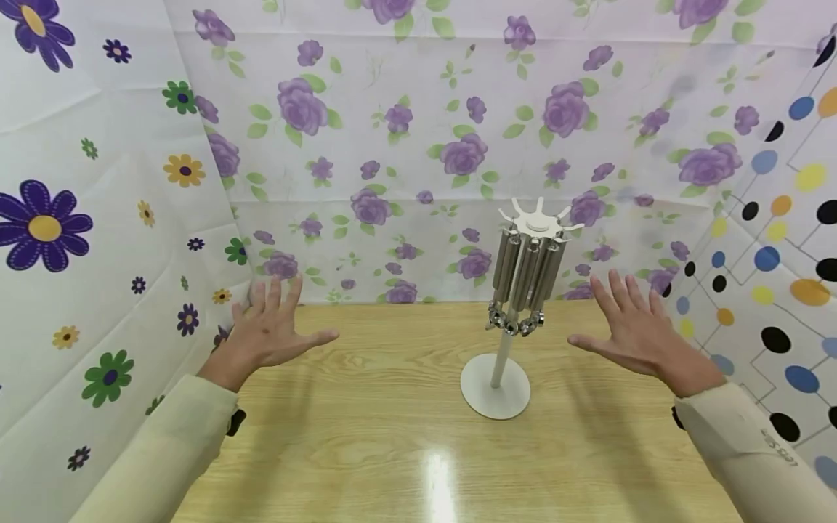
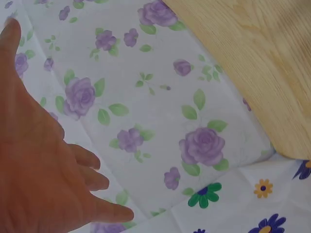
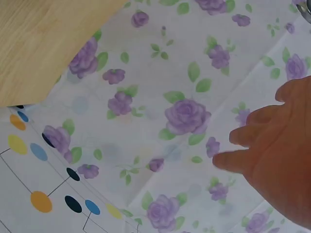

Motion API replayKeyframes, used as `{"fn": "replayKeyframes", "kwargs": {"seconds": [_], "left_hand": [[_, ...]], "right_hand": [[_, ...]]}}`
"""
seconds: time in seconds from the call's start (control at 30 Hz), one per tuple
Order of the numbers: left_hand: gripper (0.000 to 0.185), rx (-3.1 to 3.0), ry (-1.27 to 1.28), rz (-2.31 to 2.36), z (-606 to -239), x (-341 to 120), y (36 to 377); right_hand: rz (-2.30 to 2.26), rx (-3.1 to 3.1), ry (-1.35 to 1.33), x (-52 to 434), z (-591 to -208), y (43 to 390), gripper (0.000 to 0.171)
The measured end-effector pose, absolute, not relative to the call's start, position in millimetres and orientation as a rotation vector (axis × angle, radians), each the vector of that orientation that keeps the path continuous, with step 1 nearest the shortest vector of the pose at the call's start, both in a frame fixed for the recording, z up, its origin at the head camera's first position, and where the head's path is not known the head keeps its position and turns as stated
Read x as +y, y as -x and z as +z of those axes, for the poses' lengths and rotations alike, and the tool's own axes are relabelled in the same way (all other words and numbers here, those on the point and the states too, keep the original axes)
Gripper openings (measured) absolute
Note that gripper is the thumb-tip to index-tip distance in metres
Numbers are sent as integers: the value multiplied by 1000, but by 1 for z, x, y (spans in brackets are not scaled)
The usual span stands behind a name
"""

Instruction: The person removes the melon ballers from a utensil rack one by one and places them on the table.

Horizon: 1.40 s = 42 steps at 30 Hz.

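Note:
A white stand (image 1: 500, 374) with a round base, a thin pole and a crown of hooks rises from the wooden table, right of centre. From its hooks hang several long silver metal pieces (image 1: 523, 276) with shiny ringed lower ends; their exact kind is unclear. To the left, my left hand (image 1: 267, 330) hovers with fingers spread and thumb pointing inward, holding nothing. My right hand (image 1: 631, 330) is nearer the stand, on its right side, likewise spread and bare. Each wrist view shows its own hand, the left hand (image 2: 39, 160) and the right hand (image 3: 277, 150), in front of floral cloth.
The light wooden table (image 1: 366, 421) carries a bright reflection near its front. Behind it hangs a cloth with purple roses (image 1: 418, 145). A daisy-patterned cloth (image 1: 118, 240) walls the left side, and a dotted cloth (image 1: 785, 218) the right.

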<state>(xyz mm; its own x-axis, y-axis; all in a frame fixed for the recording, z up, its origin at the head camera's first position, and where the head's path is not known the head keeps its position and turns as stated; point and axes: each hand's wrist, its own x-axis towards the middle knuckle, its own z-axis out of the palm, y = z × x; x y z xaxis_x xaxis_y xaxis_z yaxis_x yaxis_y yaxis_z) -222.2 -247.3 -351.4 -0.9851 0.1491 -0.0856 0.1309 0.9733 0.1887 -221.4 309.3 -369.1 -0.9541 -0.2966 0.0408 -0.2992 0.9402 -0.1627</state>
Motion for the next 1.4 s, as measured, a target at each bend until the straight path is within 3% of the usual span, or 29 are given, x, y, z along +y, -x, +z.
{"fn": "replayKeyframes", "kwargs": {"seconds": [0.6, 1.0, 1.4], "left_hand": [[101, 2786, -472, 866, -341, -199, 244], [78, 2728, -637, 1138, -325, -152, 249], [61, 2567, -772, 1374, -317, -112, 252]], "right_hand": [[806, -2899, -605, 299, -304, 240, 86], [1027, -2648, -827, 291, -269, 249, 70], [1026, -2643, -928, 268, -247, 253, 70]]}}
